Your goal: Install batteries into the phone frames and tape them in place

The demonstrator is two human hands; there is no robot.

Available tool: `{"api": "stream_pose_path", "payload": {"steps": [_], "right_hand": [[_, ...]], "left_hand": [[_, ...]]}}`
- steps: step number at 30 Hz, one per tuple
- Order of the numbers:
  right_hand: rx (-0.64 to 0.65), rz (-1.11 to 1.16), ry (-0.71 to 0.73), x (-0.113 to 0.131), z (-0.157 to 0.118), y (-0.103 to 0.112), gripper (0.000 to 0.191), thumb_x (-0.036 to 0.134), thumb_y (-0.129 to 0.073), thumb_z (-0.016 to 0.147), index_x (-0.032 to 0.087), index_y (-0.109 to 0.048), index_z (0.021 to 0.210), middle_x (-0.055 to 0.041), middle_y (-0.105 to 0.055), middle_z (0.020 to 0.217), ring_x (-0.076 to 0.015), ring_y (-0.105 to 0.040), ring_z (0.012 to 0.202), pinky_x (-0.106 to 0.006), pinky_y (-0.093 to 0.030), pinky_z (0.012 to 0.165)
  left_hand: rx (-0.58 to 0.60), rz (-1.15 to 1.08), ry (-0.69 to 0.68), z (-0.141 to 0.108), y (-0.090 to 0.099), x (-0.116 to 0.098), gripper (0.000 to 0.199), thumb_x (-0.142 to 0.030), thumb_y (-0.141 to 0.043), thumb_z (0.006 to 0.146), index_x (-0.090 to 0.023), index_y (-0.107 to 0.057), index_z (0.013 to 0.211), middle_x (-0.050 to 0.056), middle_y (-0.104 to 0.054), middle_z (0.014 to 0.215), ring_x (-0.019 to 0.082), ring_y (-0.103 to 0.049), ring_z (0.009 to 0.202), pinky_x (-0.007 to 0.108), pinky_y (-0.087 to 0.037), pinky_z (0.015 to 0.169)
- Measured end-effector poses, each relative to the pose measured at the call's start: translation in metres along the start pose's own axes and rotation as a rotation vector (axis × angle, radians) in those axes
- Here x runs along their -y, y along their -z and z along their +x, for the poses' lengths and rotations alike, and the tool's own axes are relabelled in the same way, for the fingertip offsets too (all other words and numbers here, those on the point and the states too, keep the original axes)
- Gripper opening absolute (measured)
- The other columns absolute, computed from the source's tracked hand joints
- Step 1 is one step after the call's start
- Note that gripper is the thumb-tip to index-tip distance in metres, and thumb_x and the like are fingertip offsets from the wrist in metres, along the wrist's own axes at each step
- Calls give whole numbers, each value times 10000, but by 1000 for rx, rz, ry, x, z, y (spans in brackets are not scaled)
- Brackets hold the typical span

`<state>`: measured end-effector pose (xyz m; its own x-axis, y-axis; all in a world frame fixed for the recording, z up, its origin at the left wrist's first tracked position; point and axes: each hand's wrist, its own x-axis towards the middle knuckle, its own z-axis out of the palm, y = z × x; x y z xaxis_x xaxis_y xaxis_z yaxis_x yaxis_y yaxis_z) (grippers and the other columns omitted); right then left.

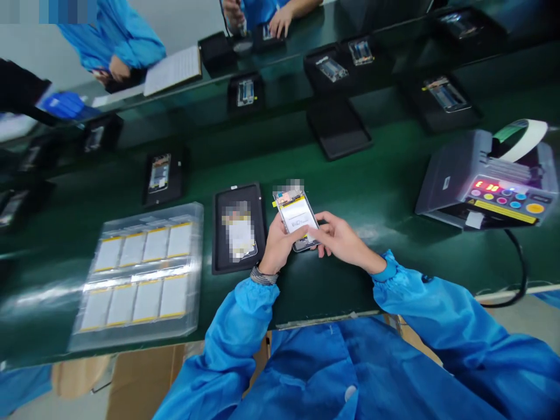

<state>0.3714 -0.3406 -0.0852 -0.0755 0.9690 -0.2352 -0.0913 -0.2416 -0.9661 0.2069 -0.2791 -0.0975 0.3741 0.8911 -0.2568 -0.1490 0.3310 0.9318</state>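
Both hands hold an opened smartphone (297,211) above the green table, its white battery facing up. My left hand (279,242) grips the phone's left edge, thumb across the lower part of the battery. From the right, my right hand (343,240) holds the lower right edge, its thumb on the battery near the other thumb. Just left of the hands lies a black tray (217,256) with another opened phone (241,233) in it, partly blurred out. Farther left, a clear plastic tray (199,262) carries two rows of white batteries (146,248) with yellow edges.
A tape dispenser (485,181) with a lit red display stands at the right, its black cable hanging over the table edge. Several black trays with opened phones sit farther back, beside a bare black tray (339,128). Co-workers in blue sleeves (131,44) sit across the table.
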Motion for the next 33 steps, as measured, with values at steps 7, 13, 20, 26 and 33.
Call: {"api": "stream_pose_path", "payload": {"steps": [7, 13, 20, 26, 33], "right_hand": [[36, 12, 25, -6, -2, 8, 374, 345, -717, 828, 205, -480, 1081, 43, -684, 718, -103, -579, 463, -215, -491, 436], [-108, 59, 58, -6, -4, 22, 341, 351, -707, 832, 214, -478, 1044, 79, -632, 627, -99, -536, 415, -192, -422, 395], [-375, 198, 137, -22, 14, 38, 428, 571, -599, 896, 232, -479, 1126, 75, -611, 602, -129, -525, 402, -224, -385, 408], [-513, -134, 210, -29, 21, 42, 196, 426, -502, 942, 238, -523, 993, 44, -579, 573, -176, -561, 497, -269, -370, 523], [-527, -304, 248, -29, 20, 42, 166, 346, -474, 971, 243, -548, 865, 34, -560, 583, -170, -503, 509, -278, -283, 545]], "left_hand": [[-1, 60, 27, -5, -8, -10, 626, -336, -924, 684, -196, -614, 1208, 119, -725, 1292, 278, -708, 1158, 399, -550, 1009], [97, 163, 80, 14, -32, -24, 630, -318, -942, 657, -171, -646, 1194, 124, -755, 1211, 273, -733, 1076, 387, -568, 955], [95, 320, 98, 121, -70, -45, 653, -218, -998, 458, -113, -721, 1040, 120, -786, 1078, 267, -749, 951, 378, -589, 891], [-48, 492, 73, 251, -114, -84, 415, -159, -964, 573, -87, -728, 907, 94, -776, 863, 250, -741, 898, 338, -589, 837], [-36, 680, 149, 296, -139, -75, 255, -325, -664, 979, -119, -668, 1131, 71, -706, 1062, 166, -696, 882, 341, -610, 783]]}}
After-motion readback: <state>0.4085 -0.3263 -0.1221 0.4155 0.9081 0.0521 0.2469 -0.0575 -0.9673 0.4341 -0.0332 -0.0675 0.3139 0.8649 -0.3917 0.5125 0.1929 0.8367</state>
